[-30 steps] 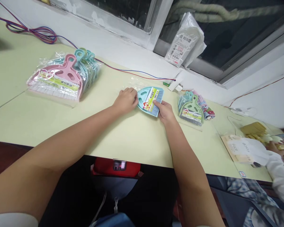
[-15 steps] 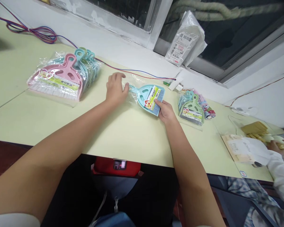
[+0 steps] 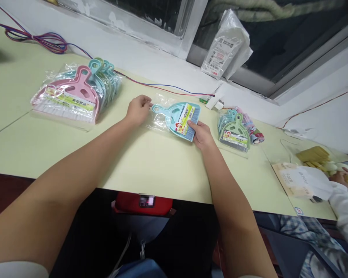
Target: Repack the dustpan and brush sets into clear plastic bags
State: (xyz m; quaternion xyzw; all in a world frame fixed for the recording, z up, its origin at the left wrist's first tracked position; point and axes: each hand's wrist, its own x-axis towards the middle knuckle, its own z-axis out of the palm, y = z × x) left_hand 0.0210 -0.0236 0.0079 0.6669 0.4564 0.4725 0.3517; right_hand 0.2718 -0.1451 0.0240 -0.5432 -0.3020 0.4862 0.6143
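Head view: we see the blue mini dustpan set (image 3: 178, 117) lying on the pale green table (image 3: 150, 166), partly inside a clear plastic bag (image 3: 158, 120). Our left hand (image 3: 137, 110) pinches the bag edge at the dustpan handle. Our right hand (image 3: 202, 134) grips the bristle end, fingers closed on it. Bagged stacks lie to the left (image 3: 72, 94) and right (image 3: 234, 131).

Around the blue dustpan set (image 3: 179, 117), bare table (image 3: 150, 162) lies open on the near side. To its left, well apart, sits the pink-topped stack (image 3: 72, 94); to its right, near, the green stack (image 3: 234, 131); behind it runs a wire (image 3: 168, 88).
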